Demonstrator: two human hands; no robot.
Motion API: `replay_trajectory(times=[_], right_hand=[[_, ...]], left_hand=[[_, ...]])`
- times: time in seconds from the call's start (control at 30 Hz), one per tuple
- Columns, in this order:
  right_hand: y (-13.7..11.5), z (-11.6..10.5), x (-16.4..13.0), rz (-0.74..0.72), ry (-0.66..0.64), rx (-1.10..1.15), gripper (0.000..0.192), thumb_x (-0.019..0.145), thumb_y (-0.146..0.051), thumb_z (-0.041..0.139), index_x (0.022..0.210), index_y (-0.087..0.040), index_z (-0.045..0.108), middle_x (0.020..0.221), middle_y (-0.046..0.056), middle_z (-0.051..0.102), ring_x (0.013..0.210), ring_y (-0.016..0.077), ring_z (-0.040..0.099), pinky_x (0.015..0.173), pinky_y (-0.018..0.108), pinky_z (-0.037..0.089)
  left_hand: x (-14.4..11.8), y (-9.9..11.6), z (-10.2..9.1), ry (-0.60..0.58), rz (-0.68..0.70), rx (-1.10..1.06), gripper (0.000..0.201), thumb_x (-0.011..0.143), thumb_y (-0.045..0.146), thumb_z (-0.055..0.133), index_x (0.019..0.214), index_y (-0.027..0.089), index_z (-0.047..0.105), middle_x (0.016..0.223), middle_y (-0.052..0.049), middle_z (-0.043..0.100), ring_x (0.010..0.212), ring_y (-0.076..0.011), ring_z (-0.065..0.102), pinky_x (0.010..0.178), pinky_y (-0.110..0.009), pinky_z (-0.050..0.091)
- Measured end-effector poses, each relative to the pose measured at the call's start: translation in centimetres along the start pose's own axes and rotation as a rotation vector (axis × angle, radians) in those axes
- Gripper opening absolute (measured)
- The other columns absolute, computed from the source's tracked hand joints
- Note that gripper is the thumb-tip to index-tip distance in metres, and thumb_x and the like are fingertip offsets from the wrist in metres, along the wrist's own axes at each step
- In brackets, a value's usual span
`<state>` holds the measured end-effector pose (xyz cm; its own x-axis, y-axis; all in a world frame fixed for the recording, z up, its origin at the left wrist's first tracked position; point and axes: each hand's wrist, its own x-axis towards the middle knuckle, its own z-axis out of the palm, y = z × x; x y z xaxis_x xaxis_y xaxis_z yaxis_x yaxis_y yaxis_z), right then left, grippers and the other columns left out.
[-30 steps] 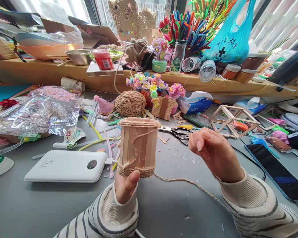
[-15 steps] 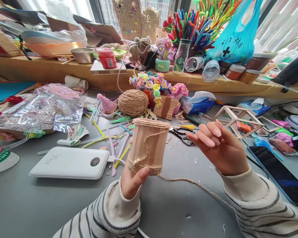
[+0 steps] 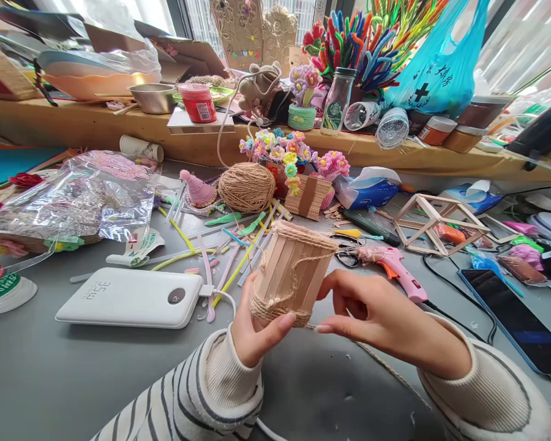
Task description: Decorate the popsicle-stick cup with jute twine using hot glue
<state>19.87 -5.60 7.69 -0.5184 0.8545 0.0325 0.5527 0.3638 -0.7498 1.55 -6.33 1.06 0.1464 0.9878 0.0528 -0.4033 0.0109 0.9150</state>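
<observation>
The container [image 3: 294,275] shows streaky tans — glue gun [image 3: 395,264] pink, sleeves [image 3: 179,392] white with dark stripes.

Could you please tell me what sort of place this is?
Most likely a craft workspace. On the table lie a ball of twine and a glue gun, and the left hand holds a twine-bound wooden piece.

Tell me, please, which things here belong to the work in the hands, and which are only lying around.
Belonging:
wooden cup, in the left hand
twine wound around it
ball of twine and glue gun, probably

Only lying around:
power bank
phone
paper cup
tissue pack
</observation>
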Motion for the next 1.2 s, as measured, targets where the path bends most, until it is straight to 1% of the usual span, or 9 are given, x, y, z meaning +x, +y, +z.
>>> replay_trajectory(times=[0.1, 0.27, 0.37, 0.5, 0.63, 0.9, 1.03, 1.13, 1.2], right_hand=[[0.5, 0.0, 0.3, -0.020, 0.021, 0.004, 0.019, 0.082, -0.036, 0.057, 0.073, -0.019, 0.059, 0.050, -0.005, 0.050, 0.044, 0.0062, 0.040, 0.041, 0.020, 0.029], [1.0, -0.7, 0.7, -0.008, 0.043, 0.110, 0.021, 0.083, -0.036, 0.056, 0.073, -0.019, 0.064, 0.062, -0.001, 0.063, 0.052, 0.0080, 0.049, 0.047, 0.020, 0.037], [1.0, -0.8, 0.8, 0.046, 0.024, 0.234, 0.026, 0.083, -0.040, 0.053, 0.075, -0.019, 0.066, 0.072, 0.002, 0.068, 0.062, 0.0113, 0.056, 0.054, 0.022, 0.042], [0.9, -0.4, 0.9, 0.115, 0.063, 0.236, 0.028, 0.082, -0.041, 0.055, 0.075, -0.017, 0.067, 0.068, 0.002, 0.064, 0.058, 0.0099, 0.051, 0.050, 0.021, 0.037], [0.9, -0.1, 0.9, 0.126, 0.132, 0.178, 0.027, 0.082, -0.038, 0.054, 0.070, -0.016, 0.065, 0.056, -0.002, 0.053, 0.050, 0.0063, 0.037, 0.044, 0.020, 0.028], [3.0, -0.7, 1.4, 0.135, 0.263, -0.010, 0.033, 0.088, -0.040, 0.044, 0.072, -0.019, 0.064, 0.056, -0.001, 0.056, 0.053, 0.0105, 0.049, 0.050, 0.023, 0.038], [4.2, -1.3, 1.4, 0.025, 0.525, -0.396, 0.022, 0.084, -0.034, 0.051, 0.075, -0.020, 0.066, 0.089, 0.008, 0.067, 0.086, 0.0220, 0.058, 0.079, 0.039, 0.043], [3.8, -2.0, 1.0, -0.012, 0.665, -0.376, 0.035, 0.085, -0.037, 0.051, 0.056, -0.020, 0.059, 0.067, 0.005, 0.064, 0.073, 0.0194, 0.059, 0.076, 0.037, 0.044], [3.1, -2.4, 0.6, -0.048, 0.683, -0.230, 0.035, 0.086, -0.038, 0.050, 0.056, -0.021, 0.060, 0.066, 0.003, 0.064, 0.072, 0.0166, 0.059, 0.073, 0.033, 0.046]], left_hand=[[0.0, -0.1, -0.2, 0.016, 0.010, 0.013, 0.062, 0.063, 0.038, 0.073, 0.114, 0.019, 0.045, 0.101, -0.010, 0.067, 0.093, -0.0273, 0.064, 0.082, -0.040, 0.051], [0.0, -0.4, -0.6, -0.031, 0.006, -0.004, 0.059, 0.065, 0.041, 0.071, 0.114, 0.018, 0.048, 0.110, -0.013, 0.064, 0.104, -0.0320, 0.059, 0.090, -0.046, 0.047], [0.4, -0.6, -0.9, -0.172, 0.006, -0.074, 0.057, 0.069, 0.041, 0.066, 0.119, 0.021, 0.046, 0.116, -0.013, 0.061, 0.108, -0.0341, 0.058, 0.091, -0.050, 0.045], [1.1, -0.4, -1.1, -0.413, 0.066, -0.121, 0.059, 0.076, 0.040, 0.058, 0.128, 0.021, 0.041, 0.117, -0.015, 0.062, 0.107, -0.0351, 0.058, 0.091, -0.053, 0.045], [1.4, 0.0, -1.1, -0.474, 0.046, -0.135, 0.052, 0.078, 0.043, 0.055, 0.124, 0.019, 0.051, 0.112, -0.015, 0.065, 0.101, -0.0347, 0.062, 0.089, -0.052, 0.047], [0.2, 0.4, -1.5, -0.146, -0.184, -0.248, 0.051, 0.067, 0.050, 0.067, 0.114, 0.031, 0.059, 0.119, -0.004, 0.063, 0.109, -0.0315, 0.058, 0.100, -0.052, 0.039], [0.6, -0.2, -1.4, -0.051, -0.103, -0.090, 0.060, 0.063, 0.053, 0.069, 0.115, 0.026, 0.056, 0.119, -0.008, 0.062, 0.112, -0.0338, 0.056, 0.098, -0.054, 0.041], [0.9, -0.7, -1.2, 0.057, 0.004, 0.061, 0.065, 0.060, 0.051, 0.073, 0.113, 0.020, 0.052, 0.113, -0.012, 0.062, 0.109, -0.0327, 0.057, 0.097, -0.050, 0.043], [0.9, -0.9, -0.9, 0.093, 0.054, 0.142, 0.065, 0.059, 0.047, 0.075, 0.112, 0.019, 0.049, 0.106, -0.011, 0.064, 0.102, -0.0301, 0.061, 0.091, -0.047, 0.048]])
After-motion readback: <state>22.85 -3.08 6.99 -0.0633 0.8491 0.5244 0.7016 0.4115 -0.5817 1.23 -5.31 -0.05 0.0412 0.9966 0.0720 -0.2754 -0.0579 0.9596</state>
